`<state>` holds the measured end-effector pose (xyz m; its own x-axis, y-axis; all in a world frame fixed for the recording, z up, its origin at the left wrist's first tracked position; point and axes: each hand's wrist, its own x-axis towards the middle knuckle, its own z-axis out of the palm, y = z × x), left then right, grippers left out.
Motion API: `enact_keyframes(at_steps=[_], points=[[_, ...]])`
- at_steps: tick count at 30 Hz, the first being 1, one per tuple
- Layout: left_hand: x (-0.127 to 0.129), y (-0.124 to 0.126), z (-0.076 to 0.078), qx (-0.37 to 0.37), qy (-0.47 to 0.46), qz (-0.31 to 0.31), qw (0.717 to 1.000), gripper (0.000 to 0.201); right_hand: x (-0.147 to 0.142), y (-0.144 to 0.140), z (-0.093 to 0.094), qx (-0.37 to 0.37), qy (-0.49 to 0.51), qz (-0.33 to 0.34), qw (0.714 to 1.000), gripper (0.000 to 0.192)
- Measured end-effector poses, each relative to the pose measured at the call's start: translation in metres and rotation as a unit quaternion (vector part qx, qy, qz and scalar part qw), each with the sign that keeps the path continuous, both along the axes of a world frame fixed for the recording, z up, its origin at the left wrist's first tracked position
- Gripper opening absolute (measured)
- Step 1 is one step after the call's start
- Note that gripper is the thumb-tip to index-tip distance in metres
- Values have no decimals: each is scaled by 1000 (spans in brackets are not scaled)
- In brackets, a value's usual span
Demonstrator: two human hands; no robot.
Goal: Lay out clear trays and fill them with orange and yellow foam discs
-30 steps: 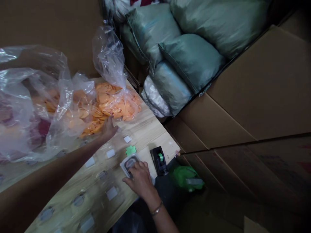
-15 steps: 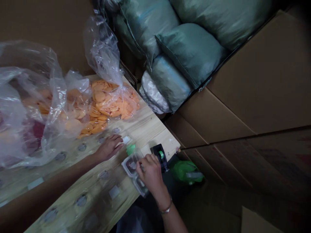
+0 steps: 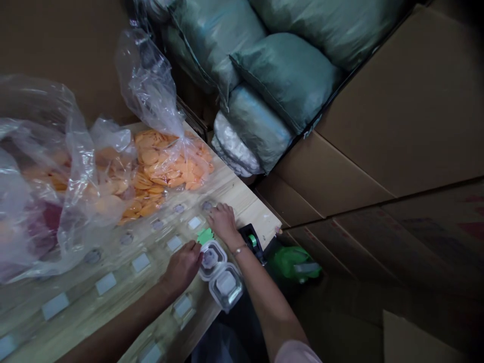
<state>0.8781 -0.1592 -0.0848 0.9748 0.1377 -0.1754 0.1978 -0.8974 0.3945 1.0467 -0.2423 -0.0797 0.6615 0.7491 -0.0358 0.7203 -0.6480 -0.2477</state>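
An open clear plastic container [image 3: 235, 302] with two hinged halves lies at the table's near edge. One half has a greyish round piece [image 3: 209, 258] in it, the other a white square [image 3: 226, 283]. My left hand [image 3: 183, 266] is closed, fingertips pinching the rim of the half with the round piece. Beyond it, my right hand [image 3: 223, 222] rests low over the table, fingers apart and bent down beside another grey round piece [image 3: 207, 205]; nothing shows in them. Small green pieces [image 3: 205, 236] lie between both hands.
Rows of similar grey rounds and white squares [image 3: 141, 262] cover the wooden table [image 3: 234, 194]. A black tape dispenser [image 3: 252, 237] stands at its right edge. Clear bags of orange pieces [image 3: 166, 164] sit at the back. Stuffed green sacks [image 3: 287, 75] and cardboard boxes [image 3: 397, 111] stand beyond.
My right hand has moved from over the container to the table beyond it, where a grey round now shows. My left hand has come back toward me to the container's rim.
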Motion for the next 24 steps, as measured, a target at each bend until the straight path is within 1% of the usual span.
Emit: enact_keyframes(at_steps=[2,3,4,5,6,7,8,9,10,11,12,14,15,16,17,18,19,21,22,24], points=[[-4,-1,2,13,-35,-4,999,26,-25,-27,13,49,42,-36,997,21],[-6,-1,3,7,-62,1,998,27,-38,-41,20,77,66,-49,994,21],[-9,-1,4,-16,-90,10,996,27,-52,-55,26,107,90,-60,988,21],[-10,0,5,-54,-114,27,992,26,-65,-69,31,135,116,-66,982,21],[-11,2,7,-107,-128,49,985,25,-76,-82,35,159,144,-70,974,26],[-10,4,10,-168,-130,74,974,24,-86,-93,38,180,175,-73,965,31],[-9,6,14,-229,-124,96,961,25,-92,-103,41,198,209,-77,955,32],[-6,8,18,-281,-113,111,947,27,-94,-112,42,213,242,-83,943,28],[-2,10,21,-316,-104,121,935,29,-90,-118,43,227,268,-92,932,22],[2,11,24,-333,-100,126,929,31,-81,-123,43,241,280,-108,923,19],[6,11,25,-331,-103,121,930,33,-67,-126,43,254,275,-129,918,20],[12,8,21,-278,-106,88,951,41,-24,-125,40,265,238,-171,919,23],[14,5,16,-238,-97,62,964,45,0,-122,37,258,218,-186,923,23],[14,2,9,-200,-81,34,976,47,24,-116,33,239,224,-181,927,21],[13,-1,1,-169,-61,11,984,47,45,-109,27,204,239,-174,933,19],[12,-3,-7,-148,-43,-2,988,48,63,-102,19,167,248,-161,940,17],[9,-5,-15,-137,-33,-7,990,49,75,-94,11,147,255,-151,944,15],[5,-5,-26,-132,-38,-7,990,50,86,-81,-7,121,258,-134,949,17],[3,-4,-29,-134,-45,-8,990,49,85,-76,-15,119,255,-130,951,18],[3,0,-30,-143,-67,-2,987,46,76,-70,-27,117,243,-127,955,21]])
